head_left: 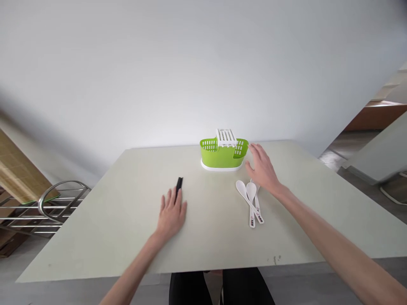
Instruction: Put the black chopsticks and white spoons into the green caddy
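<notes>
My left hand lies palm down on the table with its fingers stretched out. Under its fingers pokes out the end of a slim black object, mostly covered, so its kind does not show. My right hand hovers with fingers apart, close to the right end of a green plastic basket with a white base and a white slatted rack on top. Whether it touches the basket I cannot tell. Below that hand lie several white spoons, crossed over one another, their handles toward me.
The pale table backs onto a white wall. A metal rack stands on the floor at the left, with a tan board on it. My legs are beneath the front edge.
</notes>
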`<control>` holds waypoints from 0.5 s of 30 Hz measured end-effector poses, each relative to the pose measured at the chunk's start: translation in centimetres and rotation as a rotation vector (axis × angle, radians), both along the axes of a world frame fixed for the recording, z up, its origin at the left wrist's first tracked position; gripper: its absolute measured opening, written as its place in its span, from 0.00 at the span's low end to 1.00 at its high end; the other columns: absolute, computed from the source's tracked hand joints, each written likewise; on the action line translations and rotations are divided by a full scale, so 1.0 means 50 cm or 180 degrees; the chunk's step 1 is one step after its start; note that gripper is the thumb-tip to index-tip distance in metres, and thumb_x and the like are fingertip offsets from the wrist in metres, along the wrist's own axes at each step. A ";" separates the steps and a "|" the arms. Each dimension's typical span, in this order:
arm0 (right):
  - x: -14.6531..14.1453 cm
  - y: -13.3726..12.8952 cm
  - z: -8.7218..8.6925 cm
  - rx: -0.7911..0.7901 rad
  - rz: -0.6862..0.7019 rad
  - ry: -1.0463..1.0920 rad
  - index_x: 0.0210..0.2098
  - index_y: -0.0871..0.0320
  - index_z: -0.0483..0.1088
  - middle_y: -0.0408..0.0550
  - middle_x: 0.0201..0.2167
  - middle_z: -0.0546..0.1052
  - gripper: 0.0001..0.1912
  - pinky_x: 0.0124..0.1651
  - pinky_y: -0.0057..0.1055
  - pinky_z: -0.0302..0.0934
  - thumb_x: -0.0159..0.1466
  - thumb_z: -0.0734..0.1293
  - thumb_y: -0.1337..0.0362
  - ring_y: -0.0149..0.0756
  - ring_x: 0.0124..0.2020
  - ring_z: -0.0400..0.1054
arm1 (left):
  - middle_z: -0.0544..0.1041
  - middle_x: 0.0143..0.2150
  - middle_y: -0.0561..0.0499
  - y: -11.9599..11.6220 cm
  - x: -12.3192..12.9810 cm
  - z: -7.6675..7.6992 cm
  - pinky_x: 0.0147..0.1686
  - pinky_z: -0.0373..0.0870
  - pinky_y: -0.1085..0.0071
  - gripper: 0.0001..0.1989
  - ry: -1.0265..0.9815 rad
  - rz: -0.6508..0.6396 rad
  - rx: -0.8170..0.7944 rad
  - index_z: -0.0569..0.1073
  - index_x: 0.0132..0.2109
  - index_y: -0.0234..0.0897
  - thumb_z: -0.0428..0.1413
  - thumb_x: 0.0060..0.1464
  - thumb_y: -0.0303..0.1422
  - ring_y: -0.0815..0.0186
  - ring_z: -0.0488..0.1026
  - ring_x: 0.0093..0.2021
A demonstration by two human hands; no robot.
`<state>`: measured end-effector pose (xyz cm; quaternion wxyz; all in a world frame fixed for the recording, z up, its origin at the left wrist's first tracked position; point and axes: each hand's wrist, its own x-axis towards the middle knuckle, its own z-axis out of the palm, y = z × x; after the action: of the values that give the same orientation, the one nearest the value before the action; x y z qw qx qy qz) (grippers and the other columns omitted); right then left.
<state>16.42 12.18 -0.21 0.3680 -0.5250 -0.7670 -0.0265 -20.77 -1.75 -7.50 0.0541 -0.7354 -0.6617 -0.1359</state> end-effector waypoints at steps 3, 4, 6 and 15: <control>-0.022 0.048 -0.021 -0.0228 0.0262 -0.0350 0.72 0.63 0.57 0.61 0.73 0.62 0.32 0.73 0.60 0.51 0.71 0.58 0.63 0.59 0.77 0.43 | 0.57 0.77 0.35 -0.004 0.089 -0.019 0.73 0.50 0.41 0.31 -0.0127 -0.0111 0.0152 0.58 0.75 0.32 0.41 0.73 0.42 0.46 0.50 0.77; -0.028 0.056 -0.032 -0.0314 0.0357 -0.0434 0.71 0.63 0.60 0.61 0.71 0.65 0.30 0.73 0.60 0.52 0.71 0.58 0.62 0.59 0.77 0.45 | 0.58 0.77 0.35 -0.004 0.110 -0.025 0.73 0.50 0.41 0.30 -0.0183 -0.0138 0.0192 0.58 0.75 0.33 0.42 0.72 0.41 0.45 0.50 0.77; -0.035 0.064 -0.053 -0.0439 0.0511 -0.0537 0.68 0.62 0.64 0.60 0.67 0.69 0.28 0.72 0.59 0.54 0.71 0.58 0.62 0.59 0.76 0.50 | 0.57 0.77 0.34 -0.002 0.138 -0.033 0.73 0.51 0.38 0.30 -0.0312 -0.0158 0.0266 0.56 0.76 0.34 0.43 0.72 0.40 0.45 0.47 0.78; -0.011 0.030 -0.058 -0.0635 0.0535 -0.0536 0.66 0.57 0.66 0.57 0.66 0.71 0.25 0.69 0.55 0.61 0.73 0.58 0.58 0.53 0.75 0.53 | 0.54 0.78 0.37 -0.014 0.101 0.001 0.72 0.56 0.42 0.29 -0.0983 -0.0444 -0.0003 0.57 0.75 0.39 0.45 0.73 0.43 0.49 0.47 0.78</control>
<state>15.86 13.66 -3.13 0.2494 -0.4888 -0.8352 0.0368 -15.71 -2.44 -7.46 -0.0581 -0.7500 -0.6095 -0.2503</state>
